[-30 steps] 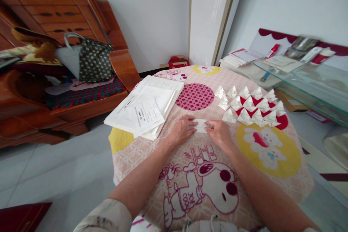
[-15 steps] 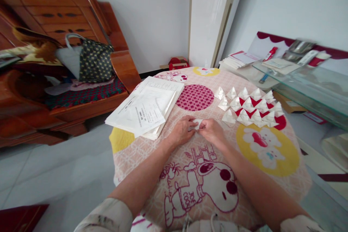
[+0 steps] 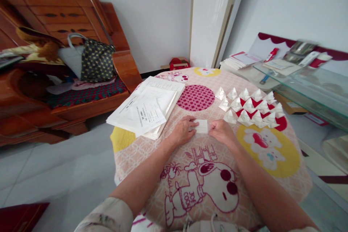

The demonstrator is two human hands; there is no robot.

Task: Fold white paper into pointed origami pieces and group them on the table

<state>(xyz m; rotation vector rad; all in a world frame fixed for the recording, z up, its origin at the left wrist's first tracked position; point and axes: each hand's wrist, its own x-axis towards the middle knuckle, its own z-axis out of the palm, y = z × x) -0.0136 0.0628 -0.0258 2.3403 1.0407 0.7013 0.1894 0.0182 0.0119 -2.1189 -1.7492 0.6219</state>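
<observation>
A small white piece of folded paper lies near the middle of the round table, between my two hands. My left hand holds its left end, fingertips over the paper. At the right edge of the paper, my right hand is closed in a pinch; its fingertips are partly hidden, and the edge appears to be between them. Rows of pointed folded paper pieces stand to the right of my hands. To the left lies a stack of printed paper sheets, with a loose slip on top.
A patterned cloth covers the table. At the right stands a glass shelf carrying papers, metal bowls and a cup. On the left is a wooden bench with a dark patterned bag. A white upright appliance stands behind.
My right hand has moved right, away from my left hand, and more of the white paper shows between them. My left hand has hardly moved. The view has shifted slightly.
</observation>
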